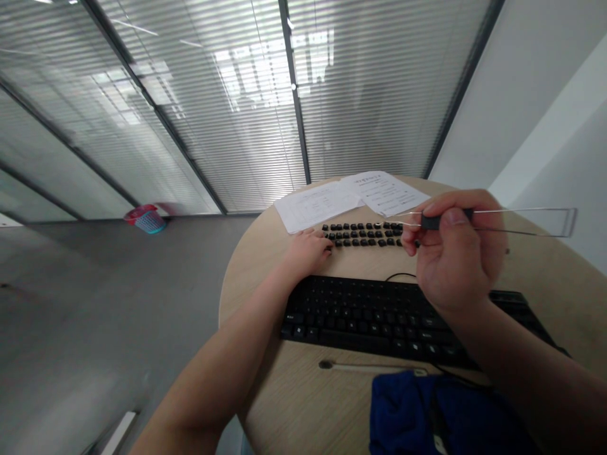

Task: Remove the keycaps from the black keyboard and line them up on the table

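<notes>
My right hand (455, 253) is raised over the right part of a black keyboard (351, 309), its fingers wrapped around the dark handle of a wire keycap puller (526, 221). The puller's wire loops stick out on both sides of that handle. Behind the keyboard, loose black keycaps (360, 234) lie in rows on the table. At the left end of these rows rests my left hand (309, 253), fingertips bent down and closed at a dark keycap (327, 249). Part of the keyboard is hidden behind my right wrist.
Printed sheets of paper (317, 203) lie at the back of the round wooden table (256, 253). In front of the keyboard are a thin brush (351, 366) and a blue cloth (403, 411). A red and blue basket (147, 219) stands on the floor, left, by the glass partition.
</notes>
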### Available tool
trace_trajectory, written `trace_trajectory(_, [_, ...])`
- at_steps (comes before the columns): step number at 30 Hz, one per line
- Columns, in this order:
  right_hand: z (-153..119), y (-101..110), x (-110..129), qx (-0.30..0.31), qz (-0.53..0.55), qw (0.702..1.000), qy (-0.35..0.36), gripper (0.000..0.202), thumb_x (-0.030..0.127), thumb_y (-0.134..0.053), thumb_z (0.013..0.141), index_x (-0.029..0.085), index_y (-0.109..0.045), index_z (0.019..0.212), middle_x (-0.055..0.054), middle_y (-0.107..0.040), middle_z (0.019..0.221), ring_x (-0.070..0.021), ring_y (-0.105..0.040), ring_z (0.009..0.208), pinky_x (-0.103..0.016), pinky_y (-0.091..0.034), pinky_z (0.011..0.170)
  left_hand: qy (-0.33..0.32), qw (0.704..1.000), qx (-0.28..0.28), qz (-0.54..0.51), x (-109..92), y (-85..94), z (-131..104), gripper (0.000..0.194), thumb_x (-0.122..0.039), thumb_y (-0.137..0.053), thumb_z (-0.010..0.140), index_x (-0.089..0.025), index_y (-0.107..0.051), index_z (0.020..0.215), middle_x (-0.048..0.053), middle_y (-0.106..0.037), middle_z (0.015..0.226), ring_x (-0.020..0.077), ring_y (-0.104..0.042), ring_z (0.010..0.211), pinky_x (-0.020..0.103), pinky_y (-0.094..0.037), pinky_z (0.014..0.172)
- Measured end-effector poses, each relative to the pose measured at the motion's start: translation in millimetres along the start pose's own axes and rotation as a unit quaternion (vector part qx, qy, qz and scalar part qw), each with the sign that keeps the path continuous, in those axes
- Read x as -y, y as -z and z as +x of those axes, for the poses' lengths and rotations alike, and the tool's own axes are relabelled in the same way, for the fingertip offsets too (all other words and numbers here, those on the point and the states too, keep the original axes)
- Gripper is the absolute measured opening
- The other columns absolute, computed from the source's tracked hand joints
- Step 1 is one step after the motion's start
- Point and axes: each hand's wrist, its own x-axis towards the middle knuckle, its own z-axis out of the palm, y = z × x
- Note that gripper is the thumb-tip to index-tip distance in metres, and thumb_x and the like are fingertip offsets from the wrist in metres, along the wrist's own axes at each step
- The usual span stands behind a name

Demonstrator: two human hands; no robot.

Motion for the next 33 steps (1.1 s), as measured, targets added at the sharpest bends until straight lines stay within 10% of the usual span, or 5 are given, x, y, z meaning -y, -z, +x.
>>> trace_trajectory(27, [-1.7, 4.2, -5.3, 0.024, -0.012, 0.999, 0.022, 0.015, 0.031, -0.061, 0.102, 0.026, -0.065, 0.089, 0.001, -0.058, 0.070, -0.0154, -0.053, 0.057, -0.030, -0.037, 0.045, 0.027, 0.998, -0.025, -0.047, 0.7, 4.5, -3.7, 0.022, -0.029, -0.071, 0.091, -0.024, -0.082, 0.110, 0.011, -0.073, 0.111, 0.0319, -0.062, 0.108, 0.047, -0.050, 0.097])
trace_trajectory(33, [1.7, 9.0, -4.5, 0.105, -0.054, 0.991, -0.066, 0.012, 0.032, -0.061, 0.104, 0.024, -0.067, 0.096, 0.000, -0.063, 0.075, -0.0149, -0.058, 0.062, -0.026, -0.039, 0.046, 0.055, 0.984, -0.084, -0.147, 11.7, 16.7, -20.5, 0.019, -0.025, -0.065, 0.095, -0.024, -0.081, 0.105, 0.008, -0.074, 0.103, 0.0238, -0.066, 0.096, 0.039, -0.053, 0.090])
